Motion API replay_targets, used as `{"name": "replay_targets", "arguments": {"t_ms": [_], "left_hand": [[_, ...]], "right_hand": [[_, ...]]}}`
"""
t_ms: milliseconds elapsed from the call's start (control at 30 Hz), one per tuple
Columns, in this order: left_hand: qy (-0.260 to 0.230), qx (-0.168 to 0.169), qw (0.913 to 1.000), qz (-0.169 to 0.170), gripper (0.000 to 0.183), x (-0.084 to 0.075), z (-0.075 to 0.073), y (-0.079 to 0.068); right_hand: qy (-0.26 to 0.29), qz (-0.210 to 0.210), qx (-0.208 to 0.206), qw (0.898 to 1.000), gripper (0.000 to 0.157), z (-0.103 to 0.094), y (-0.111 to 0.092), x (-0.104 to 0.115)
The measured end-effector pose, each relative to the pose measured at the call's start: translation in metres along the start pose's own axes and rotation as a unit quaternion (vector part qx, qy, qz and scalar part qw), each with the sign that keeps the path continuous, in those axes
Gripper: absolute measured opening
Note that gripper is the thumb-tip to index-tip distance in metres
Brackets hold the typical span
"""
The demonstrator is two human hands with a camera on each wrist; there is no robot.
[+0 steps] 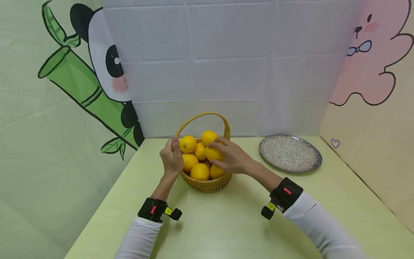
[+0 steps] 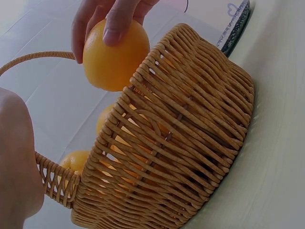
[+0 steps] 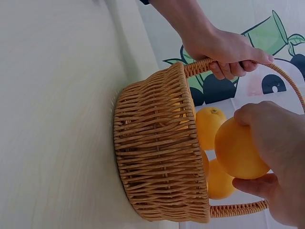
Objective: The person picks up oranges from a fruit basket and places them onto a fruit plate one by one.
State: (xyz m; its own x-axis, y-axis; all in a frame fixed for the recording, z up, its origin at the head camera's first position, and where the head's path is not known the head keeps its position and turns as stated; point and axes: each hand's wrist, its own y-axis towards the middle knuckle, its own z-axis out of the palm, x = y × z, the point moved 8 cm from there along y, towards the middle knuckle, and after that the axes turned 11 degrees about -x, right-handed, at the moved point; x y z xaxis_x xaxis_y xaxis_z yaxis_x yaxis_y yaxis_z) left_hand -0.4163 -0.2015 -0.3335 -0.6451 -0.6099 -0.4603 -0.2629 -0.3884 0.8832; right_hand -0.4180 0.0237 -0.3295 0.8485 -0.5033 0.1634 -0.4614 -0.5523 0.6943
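Note:
A wicker basket (image 1: 207, 186) with an arched handle (image 1: 207, 114) stands on the table, holding several oranges (image 1: 199, 172). At its left side my left hand (image 1: 172, 158) grips the handle low down, fingers curled round it, as the right wrist view also shows. My right hand (image 1: 231, 156) holds one orange (image 3: 240, 149) between thumb and fingers. In the left wrist view this held orange (image 2: 116, 55) is above the basket rim, over the other fruit. Part of the fruit is hidden behind the woven wall.
To the right of the basket, a speckled oval plate (image 1: 291, 153) with a dark rim lies on the pale table (image 1: 226, 223). A white backdrop (image 1: 233, 72) stands behind, with printed side panels left and right.

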Motion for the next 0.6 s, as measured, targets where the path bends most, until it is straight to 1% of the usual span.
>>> {"name": "replay_targets", "arguments": {"t_ms": [200, 400, 600], "left_hand": [[0.005, 0.001, 1.0, -0.005, 0.06, 0.002, 0.0, -0.002], [0.006, -0.004, 1.0, -0.002, 0.059, 0.001, -0.001, -0.002], [0.004, -0.004, 1.0, 0.0, 0.058, 0.001, -0.001, -0.001]], "right_hand": [[0.024, -0.018, -0.015, 0.999, 0.048, -0.015, -0.014, -0.004], [0.049, -0.018, -0.037, 0.998, 0.05, -0.029, -0.027, -0.011], [0.07, -0.019, -0.072, 0.995, 0.052, -0.046, -0.037, -0.016]]}}
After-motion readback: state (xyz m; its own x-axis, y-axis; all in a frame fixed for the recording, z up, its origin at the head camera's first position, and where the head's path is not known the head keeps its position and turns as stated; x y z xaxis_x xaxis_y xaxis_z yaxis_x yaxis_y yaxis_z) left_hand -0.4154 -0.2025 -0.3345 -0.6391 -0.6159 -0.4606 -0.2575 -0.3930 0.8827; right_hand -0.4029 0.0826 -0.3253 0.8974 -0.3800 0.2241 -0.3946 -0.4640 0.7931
